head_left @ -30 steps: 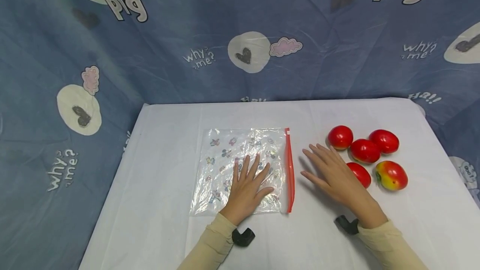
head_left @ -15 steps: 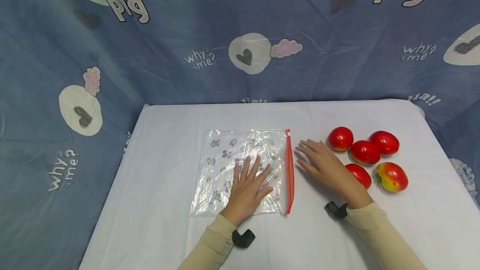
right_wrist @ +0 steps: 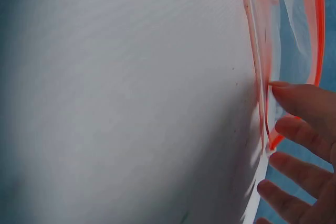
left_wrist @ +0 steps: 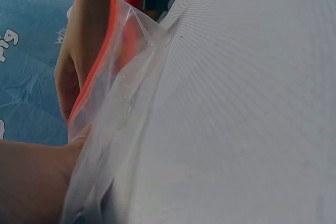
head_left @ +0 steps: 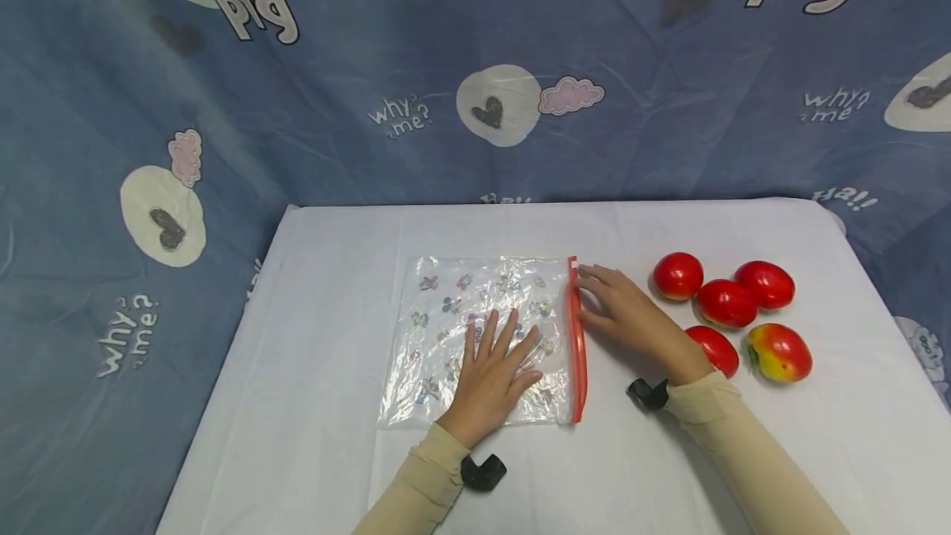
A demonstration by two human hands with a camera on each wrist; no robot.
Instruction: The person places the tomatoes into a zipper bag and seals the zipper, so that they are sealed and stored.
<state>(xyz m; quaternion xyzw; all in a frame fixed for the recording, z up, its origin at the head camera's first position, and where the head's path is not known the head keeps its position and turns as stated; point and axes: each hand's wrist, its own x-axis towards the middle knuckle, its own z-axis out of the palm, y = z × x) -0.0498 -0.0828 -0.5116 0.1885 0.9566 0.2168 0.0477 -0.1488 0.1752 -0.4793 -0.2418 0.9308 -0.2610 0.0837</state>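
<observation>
A clear zip bag (head_left: pixel 438 337) with small printed figures lies flat on the white table, its red zip edge (head_left: pixel 576 353) on the right. My left hand (head_left: pixel 486 386) rests on the bag with fingers spread. My right hand (head_left: pixel 631 316) is at the upper part of the zip edge, fingertips right at the red strip. In the right wrist view the thumb (right_wrist: pixel 302 100) and fingers stand apart beside the strip. The left wrist view shows the red-edged mouth (left_wrist: pixel 100 59) gaping, with the left hand (left_wrist: pixel 34 182) beside it.
Several red tomatoes lie on the right, among them one at the back (head_left: pixel 678 275), one partly behind the right forearm (head_left: pixel 715 349), and a yellow-red one (head_left: pixel 780 352). A printed blue cloth (head_left: pixel 334 64) hangs behind the white table (head_left: pixel 319 353).
My right hand has moved left from beside the tomatoes to the red zip edge. The left hand has stayed on the bag.
</observation>
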